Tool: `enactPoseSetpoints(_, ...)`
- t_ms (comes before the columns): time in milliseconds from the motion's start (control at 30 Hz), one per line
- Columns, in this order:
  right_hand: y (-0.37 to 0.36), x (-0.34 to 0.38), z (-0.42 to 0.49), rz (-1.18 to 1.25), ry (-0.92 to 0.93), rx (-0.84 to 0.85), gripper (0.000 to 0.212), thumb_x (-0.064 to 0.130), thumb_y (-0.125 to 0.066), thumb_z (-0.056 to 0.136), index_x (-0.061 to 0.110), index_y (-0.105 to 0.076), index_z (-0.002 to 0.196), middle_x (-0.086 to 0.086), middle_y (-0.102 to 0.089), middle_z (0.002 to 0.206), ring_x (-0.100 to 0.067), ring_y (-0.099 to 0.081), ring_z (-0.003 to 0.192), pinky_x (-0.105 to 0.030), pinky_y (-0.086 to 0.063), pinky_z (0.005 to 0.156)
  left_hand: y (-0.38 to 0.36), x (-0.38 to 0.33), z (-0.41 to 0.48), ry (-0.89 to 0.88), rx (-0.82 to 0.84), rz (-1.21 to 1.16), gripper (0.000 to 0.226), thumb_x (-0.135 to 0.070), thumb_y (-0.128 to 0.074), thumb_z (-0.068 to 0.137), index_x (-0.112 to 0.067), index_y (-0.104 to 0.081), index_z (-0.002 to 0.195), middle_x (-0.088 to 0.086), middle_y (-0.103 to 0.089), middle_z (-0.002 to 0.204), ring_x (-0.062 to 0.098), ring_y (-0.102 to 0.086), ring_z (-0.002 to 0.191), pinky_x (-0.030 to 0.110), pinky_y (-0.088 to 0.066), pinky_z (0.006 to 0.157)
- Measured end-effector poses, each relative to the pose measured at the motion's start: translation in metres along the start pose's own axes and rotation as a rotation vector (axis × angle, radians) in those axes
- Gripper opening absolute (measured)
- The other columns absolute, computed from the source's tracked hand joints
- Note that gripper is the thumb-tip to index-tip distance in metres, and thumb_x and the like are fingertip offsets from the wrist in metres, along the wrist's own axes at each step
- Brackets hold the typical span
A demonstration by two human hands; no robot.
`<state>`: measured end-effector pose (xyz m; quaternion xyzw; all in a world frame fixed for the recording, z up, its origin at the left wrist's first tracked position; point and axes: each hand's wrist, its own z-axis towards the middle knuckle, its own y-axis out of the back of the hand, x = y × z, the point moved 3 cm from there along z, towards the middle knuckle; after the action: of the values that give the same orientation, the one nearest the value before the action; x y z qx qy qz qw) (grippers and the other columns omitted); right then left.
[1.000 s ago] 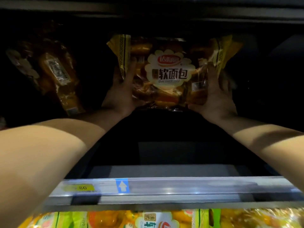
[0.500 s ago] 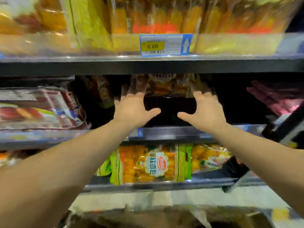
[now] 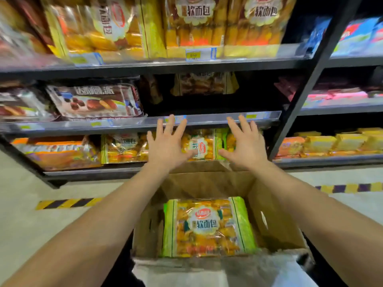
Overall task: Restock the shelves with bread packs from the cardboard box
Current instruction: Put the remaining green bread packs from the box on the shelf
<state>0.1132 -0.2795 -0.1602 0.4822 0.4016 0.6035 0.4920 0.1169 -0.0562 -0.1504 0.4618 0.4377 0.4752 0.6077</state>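
An open cardboard box (image 3: 275,222) stands on the floor below me, with a green-edged bread pack (image 3: 207,226) lying flat inside it. My left hand (image 3: 167,143) and my right hand (image 3: 246,146) hover above the box, in front of the shelf, both empty with fingers spread. A brown-and-yellow bread pack (image 3: 204,83) stands deep on the dark middle shelf (image 3: 207,119). Behind my hands, a green-edged pack (image 3: 202,146) sits on the lower shelf.
More yellow bread packs (image 3: 199,19) fill the top shelf. Chocolate cake packs (image 3: 95,100) lie left on the middle shelf. A dark upright post (image 3: 300,96) splits off the right bay. Striped floor tape (image 3: 68,203) runs past the box.
My hands let go of the brown-and-yellow pack deep on the middle shelf and drew back out. The view pulled back and tilted down, bringing the box into sight.
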Motion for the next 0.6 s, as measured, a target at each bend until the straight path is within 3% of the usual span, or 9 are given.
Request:
enactPoseSetpoints(200, -0.016, 0.003, -0.062, 0.031, -0.008, 0.108, 0.096, 0.059, -0.065, 0.080, 0.039, -0.007, 0.153, 0.000, -0.001, 0.163, -0.032, 0.003, 0.149, -0.057, -0.014, 0.116, -0.019, -0.014, -0.056, -0.023, 0.076, -0.012, 0.092, -0.075, -0.047, 0.080, -0.039, -0.002, 0.152, 0.000, 0.001, 0.163, 0.029, 0.001, 0.149, 0.059, -0.012, 0.116)
enactPoseSetpoints(367, -0.046, -0.012, -0.091, 0.067, -0.055, 0.269, 0.100, 0.057, -0.069, 0.077, 0.039, -0.005, 0.152, 0.001, -0.001, 0.163, -0.032, -0.002, 0.149, -0.057, -0.017, 0.115, -0.051, -0.010, -0.079, -0.046, 0.210, -0.053, 0.094, -0.072, -0.051, 0.081, -0.038, -0.001, 0.152, 0.001, 0.003, 0.163, 0.030, 0.001, 0.149, 0.059, -0.011, 0.115)
enactPoseSetpoints(600, -0.109, -0.047, -0.108, 0.050, -0.162, 0.543, 0.106, 0.059, -0.071, 0.075, 0.040, -0.001, 0.152, 0.000, -0.004, 0.163, -0.033, -0.008, 0.148, -0.055, -0.022, 0.115, -0.121, 0.011, -0.094, 0.069, 0.508, -0.101, 0.101, -0.070, -0.057, 0.079, -0.037, 0.003, 0.153, 0.003, 0.002, 0.163, 0.029, -0.001, 0.149, 0.058, -0.015, 0.116)
